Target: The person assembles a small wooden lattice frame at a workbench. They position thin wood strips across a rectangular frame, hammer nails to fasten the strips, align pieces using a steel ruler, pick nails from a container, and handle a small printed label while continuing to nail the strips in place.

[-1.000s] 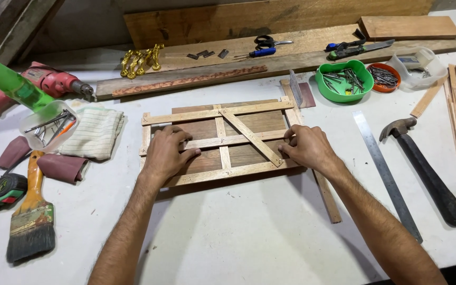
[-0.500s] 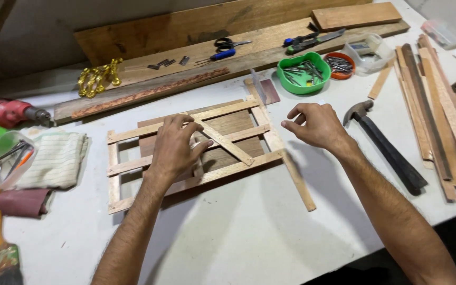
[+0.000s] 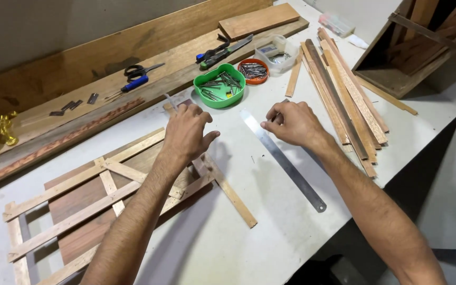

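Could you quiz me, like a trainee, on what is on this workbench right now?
1. True or false: the right hand is gripping a hammer.
2. What does the green bowl hold? A) nails B) paint C) sand
3. Which long flat tool lies on the white table just under the right hand?

Key
1. False. No hammer shows; the hand rests curled beside the metal ruler.
2. A. Nails, and the small orange dish beside it holds more.
3. The metal ruler. The left hand is over the corner of the wooden slat frame, away from the ruler.
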